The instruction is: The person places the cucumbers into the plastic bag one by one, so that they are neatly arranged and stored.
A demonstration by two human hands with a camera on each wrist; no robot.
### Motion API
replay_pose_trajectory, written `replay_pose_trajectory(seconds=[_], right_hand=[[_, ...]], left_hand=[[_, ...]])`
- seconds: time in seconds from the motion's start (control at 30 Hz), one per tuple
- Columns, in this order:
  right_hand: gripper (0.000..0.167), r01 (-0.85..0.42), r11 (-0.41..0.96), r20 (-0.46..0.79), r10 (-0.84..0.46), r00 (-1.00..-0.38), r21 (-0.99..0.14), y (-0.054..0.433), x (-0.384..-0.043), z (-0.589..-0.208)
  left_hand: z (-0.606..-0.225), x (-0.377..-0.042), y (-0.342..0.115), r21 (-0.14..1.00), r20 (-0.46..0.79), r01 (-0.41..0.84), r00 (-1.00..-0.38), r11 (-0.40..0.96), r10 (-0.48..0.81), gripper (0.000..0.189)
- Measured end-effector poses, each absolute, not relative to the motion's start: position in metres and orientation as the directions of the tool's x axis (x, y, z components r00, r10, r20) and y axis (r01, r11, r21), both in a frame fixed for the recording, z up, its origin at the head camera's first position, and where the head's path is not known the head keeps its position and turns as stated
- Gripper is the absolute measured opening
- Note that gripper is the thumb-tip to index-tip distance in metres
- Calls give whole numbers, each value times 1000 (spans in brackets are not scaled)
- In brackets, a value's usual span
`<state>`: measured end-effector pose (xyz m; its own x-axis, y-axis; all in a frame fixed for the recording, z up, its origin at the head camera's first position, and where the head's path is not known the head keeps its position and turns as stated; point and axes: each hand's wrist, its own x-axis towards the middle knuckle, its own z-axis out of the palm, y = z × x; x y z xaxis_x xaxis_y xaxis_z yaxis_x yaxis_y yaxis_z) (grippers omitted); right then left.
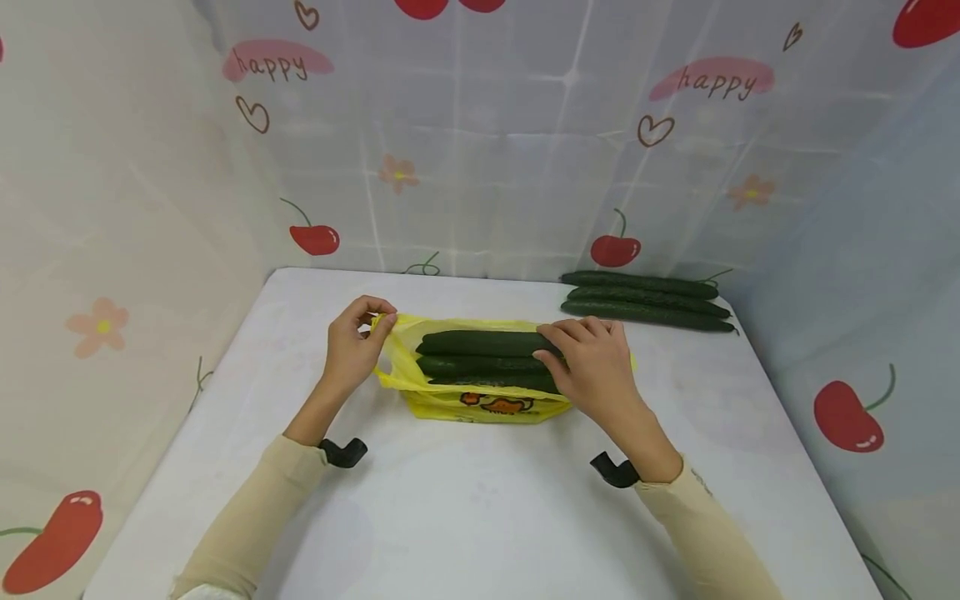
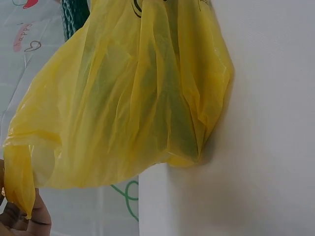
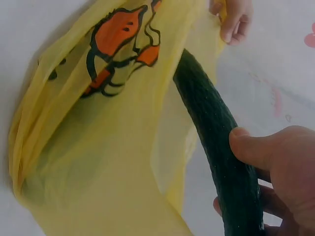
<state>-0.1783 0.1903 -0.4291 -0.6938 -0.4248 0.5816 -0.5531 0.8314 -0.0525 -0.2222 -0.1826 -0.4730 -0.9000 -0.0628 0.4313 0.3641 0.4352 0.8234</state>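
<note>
At the bag (image 1: 487,408), the right hand (image 1: 596,362) (fingers curled) grips a cucumber (image 3: 209,128).

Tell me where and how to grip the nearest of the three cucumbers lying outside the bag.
Grip the nearest cucumber around its middle, probably from above and the near side: it lies roughly left to right, long and slender, with table showing along that side, while the next cucumber lies close along its far side.
</note>
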Motion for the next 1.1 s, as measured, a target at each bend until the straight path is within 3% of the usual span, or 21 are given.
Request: replay_pose_trajectory(seconds=[0.3, 0.57, 0.7, 0.87, 1.1], right_hand=[[36, -524, 834, 520, -375, -768, -172, 170, -188, -447], [43, -489, 808, 285, -408, -867, -328, 178, -199, -454], [45, -461, 800, 166, -431, -887, -385, 180, -207, -454], [41, -458, 842, 118, -444, -888, -285, 175, -212, -456], [34, -484, 875, 224, -470, -854, -10, 170, -207, -465]], left_hand=[[-470, -223, -184, 827, 423, 349, -903, 441, -77, 12], [-467, -223, -183, 820, 421, 342, -903, 458, -79, 14], [-465, -223, -183, 819, 429, 351, -900, 454, -78, 15], [-465, -221, -183, 816, 434, 357, -898, 455, -74, 12], [-465, -218, -183, 795, 444, 380, -896, 472, -27, 10]])
